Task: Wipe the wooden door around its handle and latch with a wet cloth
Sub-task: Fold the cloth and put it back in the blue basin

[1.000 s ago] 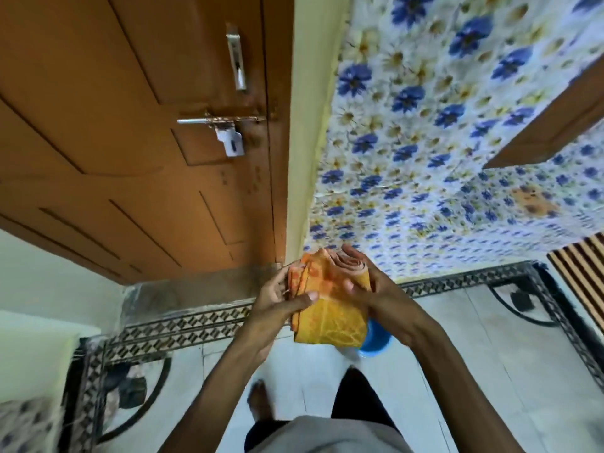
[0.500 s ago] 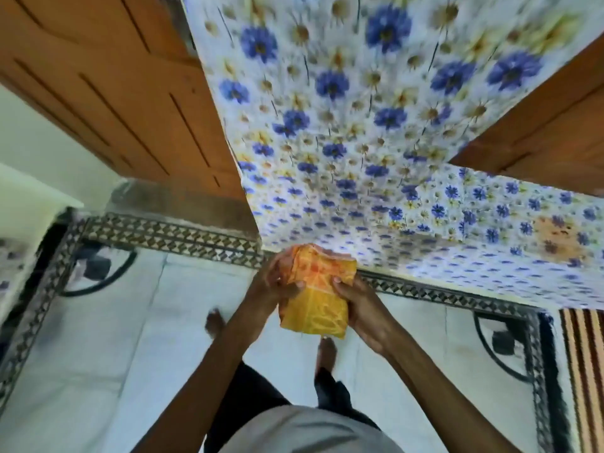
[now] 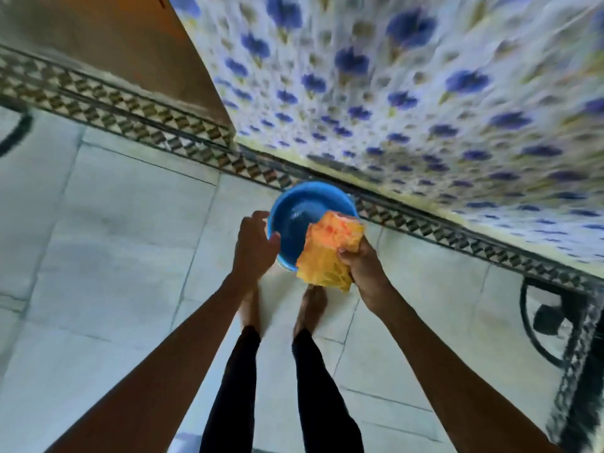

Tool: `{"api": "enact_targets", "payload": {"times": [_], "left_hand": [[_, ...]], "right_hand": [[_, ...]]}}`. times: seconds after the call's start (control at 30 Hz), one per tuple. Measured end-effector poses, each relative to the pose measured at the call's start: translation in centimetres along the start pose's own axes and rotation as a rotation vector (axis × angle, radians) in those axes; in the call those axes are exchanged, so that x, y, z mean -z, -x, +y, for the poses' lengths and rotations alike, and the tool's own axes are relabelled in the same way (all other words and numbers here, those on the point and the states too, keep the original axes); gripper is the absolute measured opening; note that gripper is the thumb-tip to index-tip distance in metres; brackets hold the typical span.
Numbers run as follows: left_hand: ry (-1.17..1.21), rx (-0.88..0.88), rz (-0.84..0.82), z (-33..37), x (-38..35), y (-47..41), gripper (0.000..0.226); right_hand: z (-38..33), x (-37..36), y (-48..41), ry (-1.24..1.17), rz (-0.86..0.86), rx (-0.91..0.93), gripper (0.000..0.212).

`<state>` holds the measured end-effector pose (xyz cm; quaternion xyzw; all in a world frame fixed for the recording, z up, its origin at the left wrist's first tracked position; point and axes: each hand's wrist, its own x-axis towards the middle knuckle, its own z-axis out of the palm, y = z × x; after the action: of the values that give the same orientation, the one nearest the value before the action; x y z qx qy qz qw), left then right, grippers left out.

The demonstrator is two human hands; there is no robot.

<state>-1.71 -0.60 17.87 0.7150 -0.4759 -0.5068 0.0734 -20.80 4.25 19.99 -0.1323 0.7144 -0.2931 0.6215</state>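
So at this point the right hand (image 3: 361,261) was clamped around the folded cloth (image 3: 328,253), holding it over the near rim of the bucket (image 3: 287,207) on the floor (image 3: 114,223). The left hand (image 3: 253,248) was at the bucket's left rim, fingers loosely curled and gripping nothing as far as I could tell. The door (image 3: 114,44) only showed as a bottom corner up top left; handle and latch were out of view.

What could have gone wrong, imo: the bucket sat right in front of bare feet (image 3: 312,308), so a clumsy dunk could tip it or slosh water on smooth tile, then slipping's a real risk. A cloth left sopping would also drip down the wood and into the latch, so a proper wring mattered. The blur suggested a fast head move too, easy to misjudge the rim.
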Motion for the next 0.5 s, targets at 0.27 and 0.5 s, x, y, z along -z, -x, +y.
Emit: {"api": "enact_targets", "payload": {"times": [0.27, 0.5], "left_hand": [[-0.171, -0.085, 0.166, -10.9, -9.2, -12.7, 0.034], [-0.023, -0.136, 0.269, -12.4, -10.0, -12.8, 0.024]], "right_hand": [[12.7, -2.1, -23.7, 0.206, -0.117, -0.011, 0.056], [17.0, -3.5, -31.8, 0.562, 0.131, -0.067, 0.043]]}}
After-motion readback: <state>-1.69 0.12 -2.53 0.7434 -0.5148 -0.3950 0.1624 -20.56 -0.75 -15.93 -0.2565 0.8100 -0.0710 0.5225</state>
